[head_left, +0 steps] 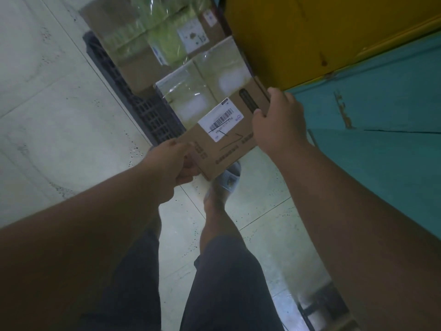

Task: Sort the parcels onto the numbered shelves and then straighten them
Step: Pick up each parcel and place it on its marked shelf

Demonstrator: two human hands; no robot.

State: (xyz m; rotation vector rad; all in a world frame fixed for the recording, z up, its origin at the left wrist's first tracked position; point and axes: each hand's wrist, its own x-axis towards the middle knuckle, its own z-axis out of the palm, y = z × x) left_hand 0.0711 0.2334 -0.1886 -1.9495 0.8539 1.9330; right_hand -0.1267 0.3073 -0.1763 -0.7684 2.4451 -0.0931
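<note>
We hold a flat cardboard parcel in front of us with both hands, above the pale tiled floor. Our left hand grips its near left corner, thumb on top and fingers curled underneath, clamped on the cardboard. Our right hand grips the right edge, with the fingertips wrapped over the far side and the thumb pressed on the top face beside a dark slot-shaped mark. A white barcode label sits on the parcel's top face, crossed by pen strokes (the printed text is too blurred to read), and clear tape covers the far half.

Beyond the parcel, more cardboard boxes lie stacked on a dark plastic pallet; some are wrapped in clear film and carry white labels. The held parcel overlaps the near corner of that stack in our view; we cannot tell whether it touches it. To the right stand a yellow panel and a teal panel. Below the parcel we see our dark shorts and a grey slipper on the forward foot.
</note>
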